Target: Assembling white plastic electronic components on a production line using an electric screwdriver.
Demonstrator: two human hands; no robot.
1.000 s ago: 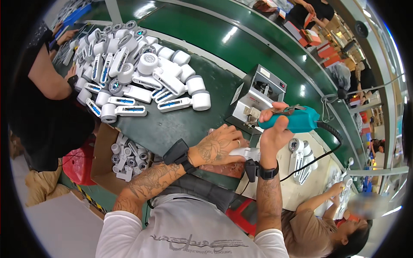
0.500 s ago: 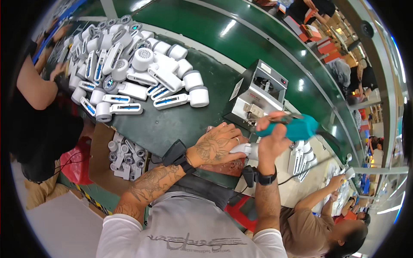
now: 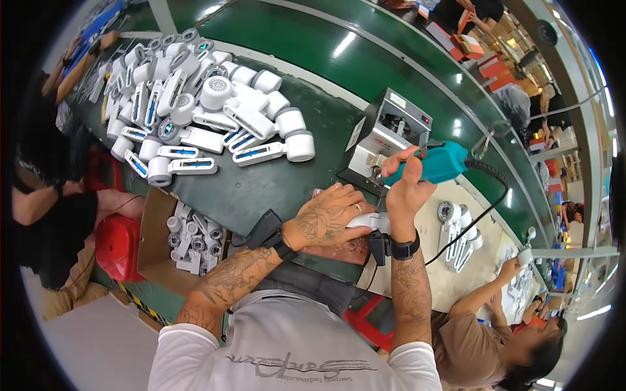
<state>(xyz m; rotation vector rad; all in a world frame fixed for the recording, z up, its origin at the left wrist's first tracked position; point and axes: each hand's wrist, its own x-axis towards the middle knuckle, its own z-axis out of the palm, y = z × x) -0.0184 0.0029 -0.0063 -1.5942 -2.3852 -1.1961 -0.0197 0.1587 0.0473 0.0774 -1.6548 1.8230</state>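
My left hand is closed over a small white fan-like unit, pressing it down on a reddish mat; much of the unit is hidden beneath my fingers and behind my right wrist. My right hand grips a teal electric screwdriver, which lies sideways with its black coiled cord trailing to the right. Its front end is at the face of a grey screw feeder box.
A big pile of white units with blue-lined handles covers the table's left part. Several finished-looking white units lie on a pale board to the right. A cardboard box of small parts stands at lower left. Co-workers sit on both sides.
My right hand has carried the screwdriver slightly up and left toward the screw feeder. My left hand stays on the white unit. The person at left has shifted their arms.
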